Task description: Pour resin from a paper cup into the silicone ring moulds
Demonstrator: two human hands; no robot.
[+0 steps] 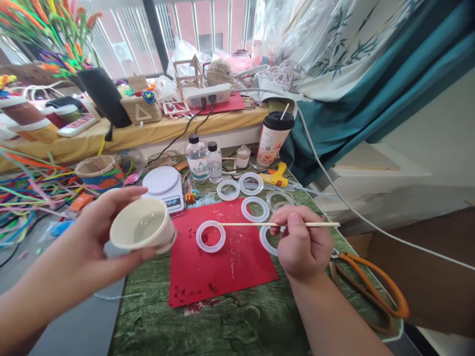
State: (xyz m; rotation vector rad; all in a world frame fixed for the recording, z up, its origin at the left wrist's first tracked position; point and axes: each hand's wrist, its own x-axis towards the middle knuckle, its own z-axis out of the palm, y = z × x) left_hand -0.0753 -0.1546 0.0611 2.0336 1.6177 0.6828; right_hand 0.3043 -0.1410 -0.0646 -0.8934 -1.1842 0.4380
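- Left hand (pixel 83 242), nearest the camera: grip closed round a pale paper cup (pixel 126 240), thumb low, fingers along the upper side. Clear liquid shows inside. Cup held up near the surface's left edge, mouth tipped a little toward the camera.
- Behind that arm: coloured stems (pixel 37 185), loose; next to them a patterned pot (pixel 102 175).
- White scale (pixel 161 180) just beyond the far left corner of the red sheet (pixel 222 274). Two capped bottles (pixel 198 165) (pixel 214 167) by the far edge of the surface (pixel 148 321).
- One whitish ring (pixel 211 248) lies flat on the sheet, left of centre, between cup and right hand.
- Wooden stick (pixel 245 224) spans level from the right grip, left tip at the ring's far right rim. Touching or just above: cannot tell.
- Step in hand, as judged: stick being worked at the ring, cup kept close by. Such a move calls for a light, steady tip and the cup held from tipping further.
- More rings (pixel 228 199) (pixel 251 193) (pixel 255 219) near the sheet's far right corner; another partly behind the right hand.
- Yellow glue gun (pixel 278 175) and lidded drink cup (pixel 272 141) toward the surface's far right corner.
- Right hand (pixel 306 244): narrow grip, stick pinched between thumb and fingers.
- Orange-handled shears (pixel 371 284) along the right edge.
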